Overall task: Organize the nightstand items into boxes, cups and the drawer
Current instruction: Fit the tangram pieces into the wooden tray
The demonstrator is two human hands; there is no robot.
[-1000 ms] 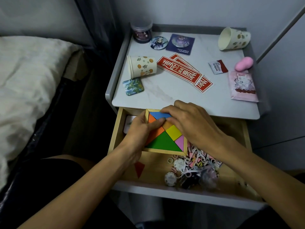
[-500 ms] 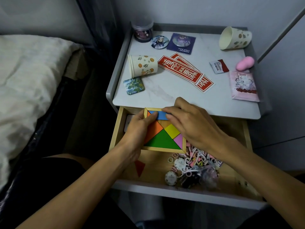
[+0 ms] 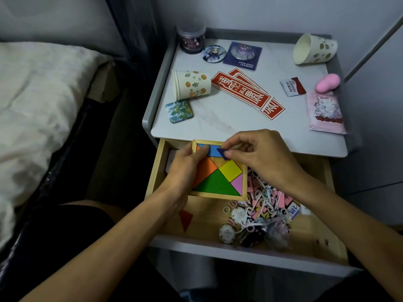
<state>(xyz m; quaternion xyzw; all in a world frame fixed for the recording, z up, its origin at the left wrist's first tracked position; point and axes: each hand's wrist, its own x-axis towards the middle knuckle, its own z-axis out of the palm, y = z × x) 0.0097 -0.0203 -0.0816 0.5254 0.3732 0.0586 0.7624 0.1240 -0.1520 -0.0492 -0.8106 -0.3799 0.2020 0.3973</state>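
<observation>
A wooden tangram tray (image 3: 219, 196) with coloured pieces lies in the open drawer (image 3: 250, 247) of the nightstand. My left hand (image 3: 185, 168) holds the tray's left side, thumb on the blue piece (image 3: 212, 150). My right hand (image 3: 259, 153) pinches a small dark purple triangle (image 3: 222, 153) just above the tray's upper right area. A loose red triangle (image 3: 185, 219) lies on the drawer floor in front of the tray.
The drawer also holds a heap of small pink and white bits and round tokens (image 3: 259, 214). On the nightstand top (image 3: 229, 125) lie two tipped paper cups (image 3: 189, 83), red strips (image 3: 246, 94), badges, a jar (image 3: 192, 38), a pink packet (image 3: 325, 114). The bed (image 3: 43, 105) is to the left.
My right hand has lifted off the tray and now pinches a purple triangle above it. The left thumb has slid onto the blue piece.
</observation>
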